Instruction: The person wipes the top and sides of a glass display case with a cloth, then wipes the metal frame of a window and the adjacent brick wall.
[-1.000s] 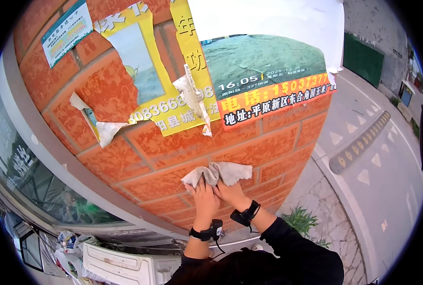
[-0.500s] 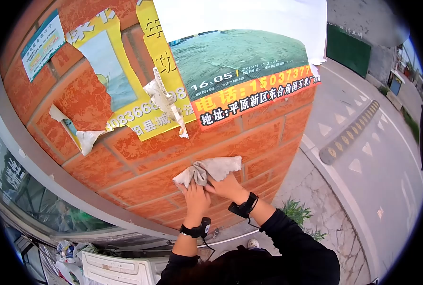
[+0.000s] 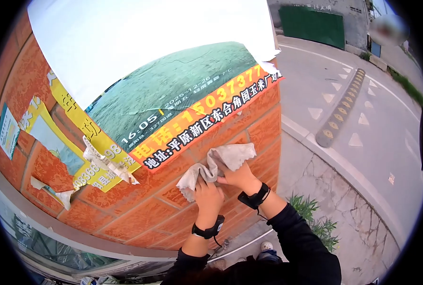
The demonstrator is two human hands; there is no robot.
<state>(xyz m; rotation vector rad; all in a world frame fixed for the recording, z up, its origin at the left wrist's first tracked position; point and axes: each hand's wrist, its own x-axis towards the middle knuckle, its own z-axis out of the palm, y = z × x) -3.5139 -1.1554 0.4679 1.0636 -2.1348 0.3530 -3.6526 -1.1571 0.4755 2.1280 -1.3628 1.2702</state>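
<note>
A light grey cloth (image 3: pixel 237 153) is bunched between my two hands in front of the orange brick-patterned wall (image 3: pixel 147 216). My left hand (image 3: pixel 208 198) grips its lower left part. At its right part, my right hand (image 3: pixel 240 177) has its fingers closed on the fabric. Folds gather in the middle, and some fingertips are hidden. Just above is a large poster (image 3: pixel 199 116) with a green picture and a band of yellow and white lettering. Left of it, a torn yellow poster (image 3: pixel 97 164) has loose, curling scraps.
A small blue-white notice (image 3: pixel 7 131) is stuck at the far left. Below the wall runs a glass window (image 3: pixel 55 249) with a curved frame. Green plants (image 3: pixel 313 218) grow at the wall's foot; a speed bump (image 3: pixel 340 111) crosses the road at right.
My view has swung right, so the posters sit further left and the road shows more. Both hands still hold the cloth, now closer below the large poster's lower edge.
</note>
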